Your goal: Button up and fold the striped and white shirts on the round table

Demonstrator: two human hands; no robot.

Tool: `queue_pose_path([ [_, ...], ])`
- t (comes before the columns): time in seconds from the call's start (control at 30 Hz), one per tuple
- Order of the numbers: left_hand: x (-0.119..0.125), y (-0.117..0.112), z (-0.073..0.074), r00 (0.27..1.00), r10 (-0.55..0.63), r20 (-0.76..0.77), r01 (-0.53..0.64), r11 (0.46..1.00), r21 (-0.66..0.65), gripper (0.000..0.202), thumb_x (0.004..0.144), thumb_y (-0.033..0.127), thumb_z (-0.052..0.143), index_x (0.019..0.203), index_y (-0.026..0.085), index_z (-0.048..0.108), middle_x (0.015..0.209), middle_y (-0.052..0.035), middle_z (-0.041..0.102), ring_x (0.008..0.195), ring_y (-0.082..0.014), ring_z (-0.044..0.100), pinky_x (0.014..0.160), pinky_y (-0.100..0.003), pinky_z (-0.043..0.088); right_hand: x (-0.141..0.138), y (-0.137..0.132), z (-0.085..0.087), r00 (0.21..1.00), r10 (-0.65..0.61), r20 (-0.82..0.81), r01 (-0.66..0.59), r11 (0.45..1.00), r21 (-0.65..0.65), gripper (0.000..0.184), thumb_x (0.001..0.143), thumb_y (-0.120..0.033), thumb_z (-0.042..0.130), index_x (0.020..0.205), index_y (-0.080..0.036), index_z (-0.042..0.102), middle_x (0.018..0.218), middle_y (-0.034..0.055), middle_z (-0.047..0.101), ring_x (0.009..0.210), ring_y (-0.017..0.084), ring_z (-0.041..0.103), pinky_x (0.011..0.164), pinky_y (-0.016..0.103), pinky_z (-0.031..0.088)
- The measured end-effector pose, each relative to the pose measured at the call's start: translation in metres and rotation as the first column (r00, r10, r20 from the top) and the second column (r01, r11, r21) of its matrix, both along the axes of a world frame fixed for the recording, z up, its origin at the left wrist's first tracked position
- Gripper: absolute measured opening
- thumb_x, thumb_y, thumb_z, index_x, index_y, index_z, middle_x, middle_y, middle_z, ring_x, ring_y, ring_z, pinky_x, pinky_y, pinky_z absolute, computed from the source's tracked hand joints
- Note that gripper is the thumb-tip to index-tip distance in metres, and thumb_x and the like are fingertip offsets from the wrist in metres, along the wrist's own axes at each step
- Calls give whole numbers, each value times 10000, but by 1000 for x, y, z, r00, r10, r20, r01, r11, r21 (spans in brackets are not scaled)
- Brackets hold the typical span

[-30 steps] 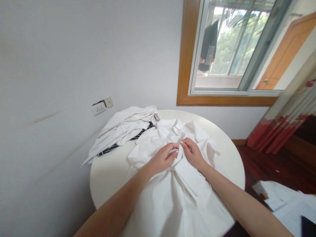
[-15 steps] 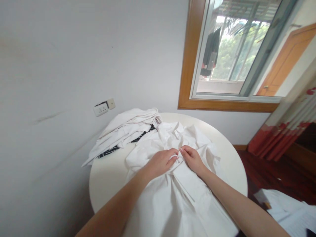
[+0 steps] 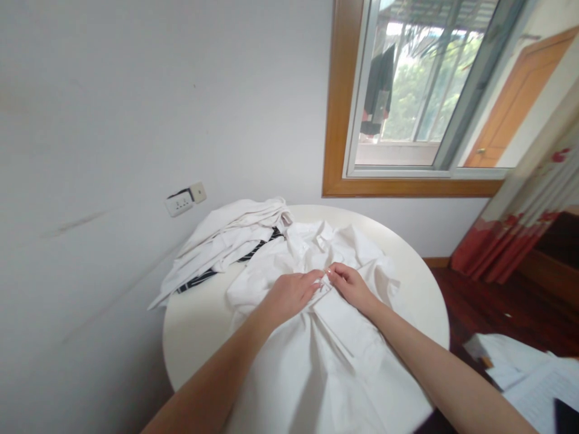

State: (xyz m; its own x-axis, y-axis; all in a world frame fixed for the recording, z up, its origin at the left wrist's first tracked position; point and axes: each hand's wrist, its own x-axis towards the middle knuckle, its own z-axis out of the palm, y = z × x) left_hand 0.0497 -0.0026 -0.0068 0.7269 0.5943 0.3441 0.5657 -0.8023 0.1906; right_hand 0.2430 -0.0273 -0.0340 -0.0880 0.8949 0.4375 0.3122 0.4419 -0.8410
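A white shirt lies spread over a round white table, collar toward the wall. My left hand and my right hand meet at the shirt's front opening, below the collar. Both pinch the white cloth there with thumb and fingertips, knuckles almost touching. What small part they hold between the fingers is too small to make out.
A pile of white clothes with a black striped strip sits at the table's back left, against the wall with a socket. A window is behind; red-patterned curtain and papers on the dark floor lie right.
Both hands have crept slightly up the shirt front toward the collar, staying pinched together on the cloth. The view has shifted a little.
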Motion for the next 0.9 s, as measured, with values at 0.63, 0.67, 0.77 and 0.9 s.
queue_pose_path([
  [0.63,7,-5,-6,982,139,131,-127,987,-95,178,891,281,459,973,246,614,870,13,705,818,-161,657,699,-230,429,1,-7,7,970,146,194,-142,989,-30,438,888,-529,452,740,-163,642,671,-5,568,657,121,494,603,218,371],
  [0.67,8,-6,-7,982,159,100,-151,985,-84,175,888,280,462,974,241,609,850,5,704,798,-169,659,679,-236,424,0,-7,6,967,135,217,-131,991,-35,449,885,-534,453,713,-159,630,650,-11,550,635,115,475,587,215,359],
  [0.77,11,-8,-7,983,179,31,-177,982,-68,169,887,273,457,977,231,594,829,-8,699,776,-182,660,655,-243,414,-3,-5,2,956,95,276,-87,995,-42,478,884,-540,448,644,-150,583,603,-23,495,599,101,434,574,213,332],
  [0.9,12,-9,-8,985,170,33,-166,981,-103,178,902,289,432,991,227,574,874,-11,694,814,-179,656,690,-243,419,-4,-3,-4,968,93,233,-77,994,-77,475,888,-530,436,624,-149,538,584,-29,432,591,95,398,553,211,303],
])
